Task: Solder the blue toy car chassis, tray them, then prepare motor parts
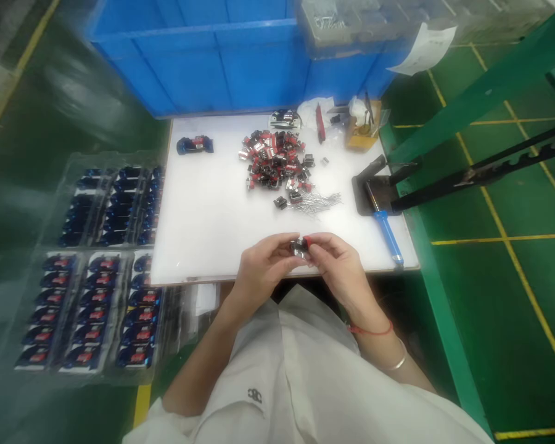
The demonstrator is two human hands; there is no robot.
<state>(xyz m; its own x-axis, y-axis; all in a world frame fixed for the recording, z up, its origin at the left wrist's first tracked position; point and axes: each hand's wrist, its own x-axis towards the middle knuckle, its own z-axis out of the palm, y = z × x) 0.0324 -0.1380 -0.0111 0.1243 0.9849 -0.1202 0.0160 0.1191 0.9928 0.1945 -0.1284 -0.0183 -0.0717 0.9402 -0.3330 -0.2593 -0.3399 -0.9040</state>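
- The left hand [267, 259] and the right hand [337, 262] meet at the near edge of the white worktop [203, 216]. They are a bit right of its middle.
- Between them is a small part [298, 248], black, silver and red. The fingers of both hands pinch it, left hand on the left side, right hand on the red end. I cannot tell if it is one bit or two.
- A big heap of loose red, black and silver parts [272, 157] sits farther back. Thin metal pins [317, 202] lie at its near right side.
- So the work looks partway to me: this part is in hand, and lots in the heap seem left.
- One blue toy car body [195, 145] with red on it sits alone on the far left of the worktop.
- On the left, past the worktop, the clear plastic tray [65, 250] has rows of blue bodies. The near ones show red in the middle and may be further along. The far ones look dark; I cannot tell if they are done.
- The soldering iron [388, 237] rests on its black stand [361, 196] at the right, with no hand on it.
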